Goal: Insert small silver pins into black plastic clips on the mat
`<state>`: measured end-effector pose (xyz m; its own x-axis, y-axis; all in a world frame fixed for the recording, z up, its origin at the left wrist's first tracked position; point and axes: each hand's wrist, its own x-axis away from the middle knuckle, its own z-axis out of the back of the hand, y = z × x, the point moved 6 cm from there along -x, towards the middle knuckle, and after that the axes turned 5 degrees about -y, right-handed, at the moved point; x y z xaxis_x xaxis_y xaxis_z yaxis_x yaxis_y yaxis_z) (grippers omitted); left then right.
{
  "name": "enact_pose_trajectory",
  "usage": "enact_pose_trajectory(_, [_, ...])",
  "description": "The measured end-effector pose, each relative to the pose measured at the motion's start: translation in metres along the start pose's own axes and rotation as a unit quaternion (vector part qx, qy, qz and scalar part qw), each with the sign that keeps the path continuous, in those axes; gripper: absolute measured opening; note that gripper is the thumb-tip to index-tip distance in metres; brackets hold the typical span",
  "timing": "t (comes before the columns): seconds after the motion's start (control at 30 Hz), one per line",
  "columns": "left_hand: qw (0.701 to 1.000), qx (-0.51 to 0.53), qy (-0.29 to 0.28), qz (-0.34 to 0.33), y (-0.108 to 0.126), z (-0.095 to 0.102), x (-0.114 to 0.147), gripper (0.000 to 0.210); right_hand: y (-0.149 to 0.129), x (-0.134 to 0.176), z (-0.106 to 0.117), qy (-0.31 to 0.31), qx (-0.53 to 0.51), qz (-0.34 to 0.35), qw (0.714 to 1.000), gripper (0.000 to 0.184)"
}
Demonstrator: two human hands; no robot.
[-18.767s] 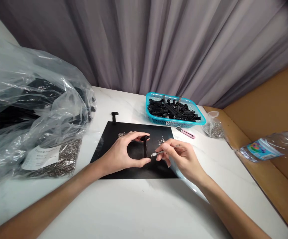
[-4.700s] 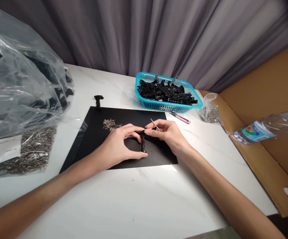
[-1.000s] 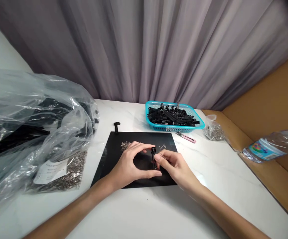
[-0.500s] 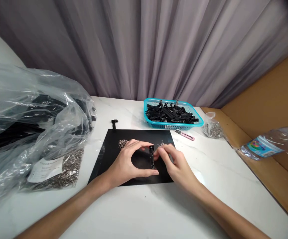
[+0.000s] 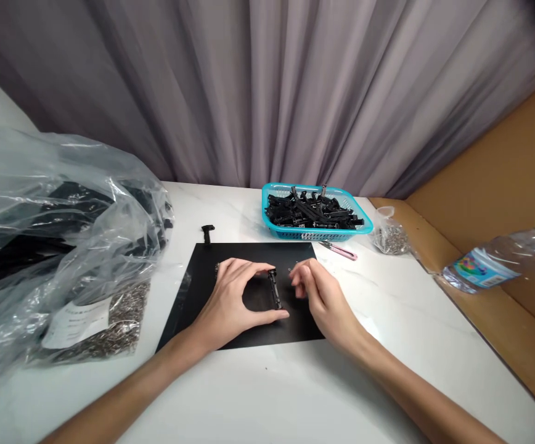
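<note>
My left hand (image 5: pixel 233 299) pinches a small black plastic clip part (image 5: pixel 273 290) upright between forefinger and thumb, over a black mat (image 5: pixel 198 302). My right hand (image 5: pixel 317 297) hovers just right of the part without touching it. Its fingers are curled, with the tips next to a few tiny metal pieces (image 5: pixel 294 267) on the mat. Whether those fingers hold anything is hidden.
A turquoise basket (image 5: pixel 267 217) of black parts stands behind the mat, with a pink utility knife (image 5: pixel 341 251) and a small bag of metal bits (image 5: pixel 390 235) beside it. Big plastic bags (image 5: pixel 50 216) fill the left. One loose black part (image 5: pixel 208 233) lies nearby. Cardboard (image 5: pixel 503 179) and a water bottle (image 5: pixel 494 266) are on the right.
My right hand has drawn back a little to the right, off the black part. My left hand keeps its grip on the part. The camera view has shifted slightly.
</note>
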<state>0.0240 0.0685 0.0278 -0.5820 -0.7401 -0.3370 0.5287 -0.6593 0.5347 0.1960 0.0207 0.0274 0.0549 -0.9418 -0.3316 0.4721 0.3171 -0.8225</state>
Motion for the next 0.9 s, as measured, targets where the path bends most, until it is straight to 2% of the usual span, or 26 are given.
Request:
enact_pose_trajectory(0.1, [0.999,-0.017,0.027,-0.014,0.005,0.002,-0.003,0.060,-0.005,0.007,-0.012,-0.038,0.004,-0.047,0.998,0.023])
enact_pose_trajectory(0.17, [0.999,-0.022,0.025,-0.022,0.007,0.005,-0.006,0.057,-0.009,0.010,-0.021,-0.059,-0.005,-0.059,0.997,0.029])
enact_pose_trajectory(0.23, [0.999,-0.020,0.007,-0.035,0.005,0.010,-0.009,0.067,-0.012,0.007,-0.022,-0.049,-0.018,-0.045,0.998,0.029])
enact_pose_trajectory(0.3, [0.999,-0.027,-0.001,-0.029,-0.007,0.021,-0.011,0.077,-0.013,-0.004,-0.015,-0.015,-0.005,-0.017,1.000,0.027])
enact_pose_trajectory(0.37, [0.997,-0.073,0.025,0.027,-0.033,0.037,-0.012,0.063,-0.013,-0.025,-0.002,0.022,0.056,0.016,0.998,0.027])
enact_pose_trajectory(0.4, [0.989,-0.118,0.055,0.071,-0.049,0.046,-0.011,0.056,-0.014,-0.038,0.007,0.045,0.103,0.039,0.993,0.027])
enact_pose_trajectory(0.47, [0.966,-0.205,0.086,0.134,-0.078,0.059,-0.009,0.049,-0.019,-0.065,0.025,0.105,0.219,0.100,0.965,0.025])
enact_pose_trajectory(0.53, [0.954,-0.235,0.096,0.161,-0.098,0.063,-0.007,0.049,-0.020,-0.092,0.034,0.124,0.341,0.140,0.921,0.025])
enact_pose_trajectory(0.67, [0.959,-0.222,0.105,0.142,-0.112,0.061,-0.008,0.045,-0.009,-0.128,0.042,0.118,0.467,0.116,0.868,0.027])
enact_pose_trajectory(0.77, [0.965,-0.193,0.115,0.132,-0.114,0.060,-0.009,0.038,-0.009,-0.125,0.043,0.131,0.475,0.109,0.863,0.028])
enact_pose_trajectory(0.83, [0.967,-0.173,0.121,0.140,-0.118,0.060,-0.010,0.034,-0.015,-0.110,0.041,0.142,0.442,0.137,0.875,0.031])
enact_pose_trajectory(0.9, [0.968,-0.162,0.124,0.148,-0.122,0.060,-0.010,0.031,-0.019,-0.089,0.037,0.121,0.398,0.161,0.895,0.032])
